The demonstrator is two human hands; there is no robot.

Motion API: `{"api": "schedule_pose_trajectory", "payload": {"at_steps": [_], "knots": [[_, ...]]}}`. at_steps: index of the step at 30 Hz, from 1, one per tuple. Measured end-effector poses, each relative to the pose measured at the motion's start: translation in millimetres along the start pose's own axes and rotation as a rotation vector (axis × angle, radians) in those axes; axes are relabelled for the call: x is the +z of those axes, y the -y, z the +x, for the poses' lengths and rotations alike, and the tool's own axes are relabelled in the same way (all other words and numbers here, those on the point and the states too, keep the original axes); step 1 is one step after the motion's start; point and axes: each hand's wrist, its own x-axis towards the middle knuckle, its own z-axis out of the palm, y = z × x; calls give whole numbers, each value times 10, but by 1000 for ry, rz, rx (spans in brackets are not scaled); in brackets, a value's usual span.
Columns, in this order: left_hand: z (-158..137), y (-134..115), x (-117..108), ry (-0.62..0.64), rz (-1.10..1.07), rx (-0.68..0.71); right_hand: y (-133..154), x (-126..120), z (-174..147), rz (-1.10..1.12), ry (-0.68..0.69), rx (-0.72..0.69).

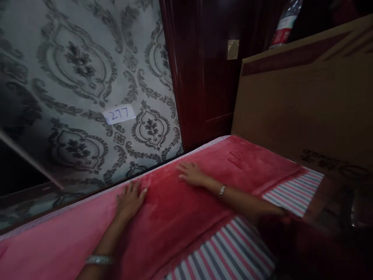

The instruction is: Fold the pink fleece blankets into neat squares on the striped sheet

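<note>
A red plush blanket (175, 206) lies spread over a sheet striped in pink, grey and white (224, 252). Flat on the blanket near its far edge, my left hand (131, 200) rests with the fingers apart. My right hand (190, 174) lies farther along the same cloth, palm down and fingers stretched out, a little blurred. Neither hand holds anything. Faint press marks show in the pile beyond my right hand. The striped sheet shows along the near side and at the right corner.
Patterned wallpaper (78, 62) with a paper label reading 277 (120, 114) runs along the far side. Beside it stands a dark red wooden panel (201, 77) with a wall plate (233, 49). A large cardboard box (303, 101) stands right, a bottle (285, 27) above its edge.
</note>
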Motion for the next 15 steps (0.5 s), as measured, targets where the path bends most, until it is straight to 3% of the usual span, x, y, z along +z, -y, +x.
{"api": "schedule_pose_trajectory", "payload": {"at_steps": [3, 5, 9, 15], "knots": [[157, -231, 115, 5, -2, 19, 288, 145, 232, 49, 57, -206], [214, -288, 223, -13, -4, 1, 143, 118, 291, 50, 71, -176], [287, -208, 388, -19, -29, 25, -817, -166, 140, -14, 63, 131], [421, -60, 592, -104, -55, 30, -2520, -611, -567, -80, 46, 565]]}}
